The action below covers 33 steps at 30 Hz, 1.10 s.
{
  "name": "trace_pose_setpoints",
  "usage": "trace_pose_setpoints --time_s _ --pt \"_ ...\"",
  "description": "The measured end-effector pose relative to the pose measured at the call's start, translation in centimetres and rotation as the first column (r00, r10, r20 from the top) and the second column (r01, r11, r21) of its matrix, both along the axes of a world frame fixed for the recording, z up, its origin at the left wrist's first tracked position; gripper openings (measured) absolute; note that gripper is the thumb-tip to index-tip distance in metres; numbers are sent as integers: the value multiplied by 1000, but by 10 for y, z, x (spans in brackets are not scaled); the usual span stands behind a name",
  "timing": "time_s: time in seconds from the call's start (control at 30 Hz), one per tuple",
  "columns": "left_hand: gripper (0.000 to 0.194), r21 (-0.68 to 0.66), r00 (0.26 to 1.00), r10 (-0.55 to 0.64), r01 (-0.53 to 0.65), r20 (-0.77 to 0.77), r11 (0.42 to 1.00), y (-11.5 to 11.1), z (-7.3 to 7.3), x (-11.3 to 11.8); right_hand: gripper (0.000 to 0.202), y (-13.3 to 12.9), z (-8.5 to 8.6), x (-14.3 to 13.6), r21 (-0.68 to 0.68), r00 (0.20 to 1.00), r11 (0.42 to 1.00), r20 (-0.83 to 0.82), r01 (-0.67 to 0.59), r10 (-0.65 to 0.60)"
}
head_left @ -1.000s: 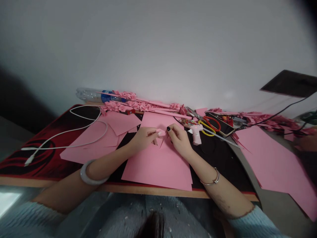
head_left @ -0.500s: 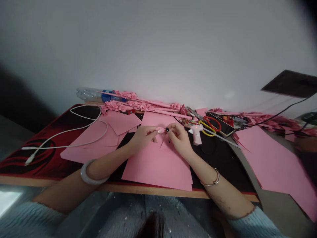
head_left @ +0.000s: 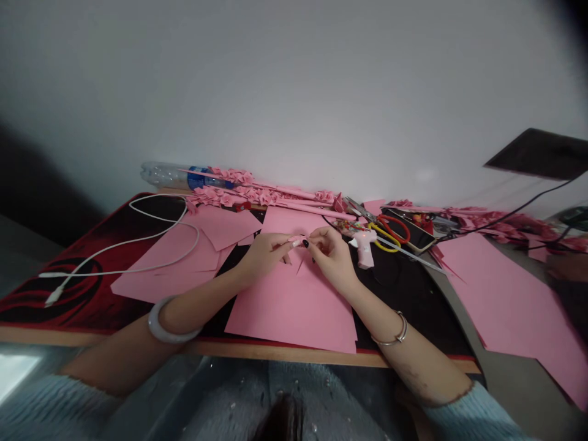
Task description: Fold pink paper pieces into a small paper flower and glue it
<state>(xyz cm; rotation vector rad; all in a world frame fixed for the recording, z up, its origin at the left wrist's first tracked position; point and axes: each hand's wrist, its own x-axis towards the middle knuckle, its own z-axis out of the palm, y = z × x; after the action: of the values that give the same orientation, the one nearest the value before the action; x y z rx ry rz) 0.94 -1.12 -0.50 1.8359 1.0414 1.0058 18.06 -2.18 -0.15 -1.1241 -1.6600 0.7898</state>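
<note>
While our left hand [head_left: 265,256] and right hand [head_left: 334,257] pinched a pink paper piece [head_left: 298,238], fingertips [head_left: 305,243] drawn narrow, a glue gun [head_left: 365,249] lay at three o'clock

Central paper stack [head_left: 294,312] on the table [head_left: 55,335]; above it, the left hand [head_left: 265,254] and right hand [head_left: 335,260], a paper piece [head_left: 298,239] between them; left of it, loose sheets [head_left: 165,285] under a cable [head_left: 133,271]; right of it, a glue gun [head_left: 366,249] before scissors [head_left: 366,213]; behind it, paper flowers [head_left: 267,197].
</note>
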Motion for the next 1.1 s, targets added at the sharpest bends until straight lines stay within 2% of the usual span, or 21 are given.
trace_pose_setpoints --time_s 0.17,0.33,0.43,0.53,0.67,0.73,1.0,1.1 --pt "35 31 999 -8 9 -49 999 0 1 -1 19 -2 1 0 -11 998 1000 53 -17 18" --pt "38 205 982 -7 47 -191 978 -1 6 0 17 0 -1 1 -33 996 999 83 -38 41" --pt "36 260 972 -14 76 -234 962 -2 9 0 16 1 -2 2 -42 994 998 99 -47 51" --pt "39 226 978 -40 87 -206 970 -1 9 -1 14 1 -2 1 -40 993 997 98 -59 62" --pt "45 78 989 -78 88 -124 993 1 6 -3 12 -1 -1 0 -36 993 997 100 -66 69" --pt "44 54 990 -77 84 -116 995 1 5 -3 12 0 -1 0 -31 992 998 109 -62 65" --pt "25 243 972 8 51 -234 969 3 10 -3 11 0 0 1 -54 988 995 126 -78 85" --pt "18 237 975 5 49 -221 970 1 13 -3 10 -1 0 0 -90 990 990 89 -105 113"
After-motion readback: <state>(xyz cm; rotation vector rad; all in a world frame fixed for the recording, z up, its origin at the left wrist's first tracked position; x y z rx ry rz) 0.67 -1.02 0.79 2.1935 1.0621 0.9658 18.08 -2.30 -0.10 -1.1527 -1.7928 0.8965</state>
